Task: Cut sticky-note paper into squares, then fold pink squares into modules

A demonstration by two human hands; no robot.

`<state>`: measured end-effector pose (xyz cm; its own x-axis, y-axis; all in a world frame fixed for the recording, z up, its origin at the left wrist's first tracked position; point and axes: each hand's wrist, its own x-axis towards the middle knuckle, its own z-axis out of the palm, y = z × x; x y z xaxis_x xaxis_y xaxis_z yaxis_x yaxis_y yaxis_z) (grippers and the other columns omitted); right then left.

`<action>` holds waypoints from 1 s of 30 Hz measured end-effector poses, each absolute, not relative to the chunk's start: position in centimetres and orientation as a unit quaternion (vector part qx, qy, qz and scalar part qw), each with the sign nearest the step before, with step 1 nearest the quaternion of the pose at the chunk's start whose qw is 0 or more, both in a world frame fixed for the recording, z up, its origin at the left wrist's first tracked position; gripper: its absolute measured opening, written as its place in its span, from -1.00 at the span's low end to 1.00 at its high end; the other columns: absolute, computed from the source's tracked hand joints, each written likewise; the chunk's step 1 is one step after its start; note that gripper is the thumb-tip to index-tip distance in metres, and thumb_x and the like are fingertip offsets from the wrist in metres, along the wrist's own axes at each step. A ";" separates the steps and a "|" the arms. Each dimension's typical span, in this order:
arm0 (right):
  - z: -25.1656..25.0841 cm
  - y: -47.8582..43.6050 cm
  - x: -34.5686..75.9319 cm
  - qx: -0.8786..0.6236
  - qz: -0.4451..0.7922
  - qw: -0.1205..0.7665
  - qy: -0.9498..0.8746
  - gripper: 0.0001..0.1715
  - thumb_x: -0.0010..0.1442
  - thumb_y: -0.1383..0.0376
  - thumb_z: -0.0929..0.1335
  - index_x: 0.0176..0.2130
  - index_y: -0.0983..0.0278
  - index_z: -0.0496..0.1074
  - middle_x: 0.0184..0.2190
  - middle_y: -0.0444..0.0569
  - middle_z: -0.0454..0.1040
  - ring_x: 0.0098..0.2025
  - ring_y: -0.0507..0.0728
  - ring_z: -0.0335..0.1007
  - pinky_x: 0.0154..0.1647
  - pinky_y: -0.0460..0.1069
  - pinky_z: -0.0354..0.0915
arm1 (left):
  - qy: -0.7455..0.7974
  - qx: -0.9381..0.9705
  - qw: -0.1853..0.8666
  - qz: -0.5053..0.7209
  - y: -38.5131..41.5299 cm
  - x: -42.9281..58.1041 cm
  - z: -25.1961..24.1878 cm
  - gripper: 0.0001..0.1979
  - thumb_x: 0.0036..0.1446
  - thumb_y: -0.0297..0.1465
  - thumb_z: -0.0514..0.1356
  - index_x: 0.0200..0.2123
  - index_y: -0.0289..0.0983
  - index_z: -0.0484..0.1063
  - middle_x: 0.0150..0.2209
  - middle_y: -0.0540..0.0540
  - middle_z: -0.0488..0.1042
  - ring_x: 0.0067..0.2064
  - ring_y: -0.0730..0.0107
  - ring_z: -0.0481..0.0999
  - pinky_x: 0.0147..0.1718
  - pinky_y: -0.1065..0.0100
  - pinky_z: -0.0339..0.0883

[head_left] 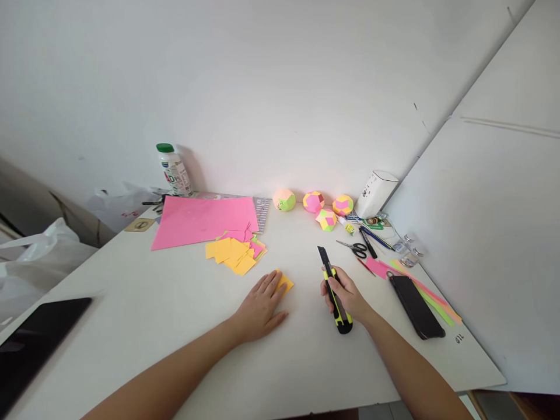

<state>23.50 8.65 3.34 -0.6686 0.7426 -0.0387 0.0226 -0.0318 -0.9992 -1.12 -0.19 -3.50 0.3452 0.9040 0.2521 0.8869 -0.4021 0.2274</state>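
My left hand (261, 304) lies flat on the white table, its fingers over a small orange paper piece (287, 282) that is partly hidden under them. In my right hand (350, 294) is a black and yellow utility knife (340, 312), held upright-slanting with its blade end pointing away from me. A fanned heap of orange paper squares (231, 252) is spread beyond my left hand, with pink and green pieces under and behind it. Behind that heap lies a large pink sheet (205, 219).
Several multicoloured paper balls (314, 202) sit along the wall. Scissors (355, 248), pens and small glass jars (412, 257) lie to the right, near a dark phone case (416, 306). A white bottle (175, 172) stands back left; a black tablet (37, 344) lies at the left edge.
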 end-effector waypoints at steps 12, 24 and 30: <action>3.6 7.9 23.7 -0.285 0.615 0.277 -0.681 -0.66 0.32 0.09 0.18 0.02 0.19 0.15 -0.36 -0.15 0.33 -0.62 -0.05 0.25 -0.56 -0.05 0.23 | 0.549 0.819 0.028 0.167 -0.2 -1.0 -3.3 -0.40 0.24 -0.07 -0.08 0.23 -0.30 0.14 0.31 -0.28 0.04 0.33 -0.02 -0.06 0.22 -0.05 0.00; 4.7 6.7 23.6 -0.248 0.617 0.257 -0.701 -0.64 0.32 0.10 0.18 0.05 0.19 0.14 -0.30 -0.10 0.31 -0.59 -0.05 0.25 -0.53 -0.04 0.23 | 0.551 0.819 0.031 0.157 -0.4 -1.1 -2.9 -0.39 0.24 -0.08 -0.07 0.22 -0.33 0.14 0.30 -0.32 0.03 0.33 -0.02 -0.06 0.22 -0.04 0.00; 5.5 5.7 23.7 -0.226 0.665 0.271 -0.659 -0.61 0.31 0.11 0.20 0.09 0.15 0.13 -0.30 -0.09 0.31 -0.58 -0.03 0.26 -0.55 -0.04 0.21 | 0.551 0.821 0.037 0.149 -0.5 -1.1 -2.7 -0.40 0.25 -0.09 -0.07 0.22 -0.36 0.15 0.30 -0.33 0.02 0.34 -0.03 -0.09 0.24 -0.03 -0.03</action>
<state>23.67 5.69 5.54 -0.7515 0.6573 0.0571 -0.0629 0.0147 -0.9979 -1.07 -0.52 -2.73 0.3493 0.9146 0.2036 0.8927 -0.3908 0.2245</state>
